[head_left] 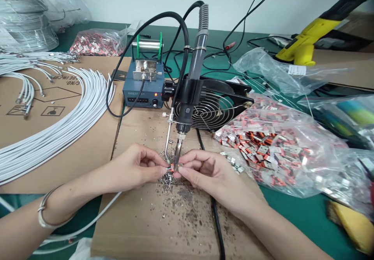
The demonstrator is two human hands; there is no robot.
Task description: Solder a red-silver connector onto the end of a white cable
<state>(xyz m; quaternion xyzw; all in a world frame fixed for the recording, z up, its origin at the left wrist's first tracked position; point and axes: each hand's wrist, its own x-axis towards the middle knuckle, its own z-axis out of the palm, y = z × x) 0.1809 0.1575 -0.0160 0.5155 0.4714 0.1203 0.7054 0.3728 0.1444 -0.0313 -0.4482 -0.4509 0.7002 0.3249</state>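
My left hand (136, 168) pinches the thin wire end of a white cable (106, 207), which trails from under the hand to the lower left. Between thumb and forefinger, my right hand (209, 170) grips a small orange and metal USB connector (176, 167). The wire end and the connector meet under the tip of a fixed soldering iron (185, 112), which points down. Beside the tip ends a thin metal solder feed tube (168, 137). Fingers and tip partly cover the joint, so I cannot tell whether the wires are attached.
Left, a bundle of white cables (84, 114) lies on cardboard (67, 166). Behind stand a blue solder feeder (143, 90) and a fan (204, 110). Bags of USB connectors (263, 147) lie right, near a yellow heat gun (304, 44). Solder scraps (169, 179) lie below the tip.
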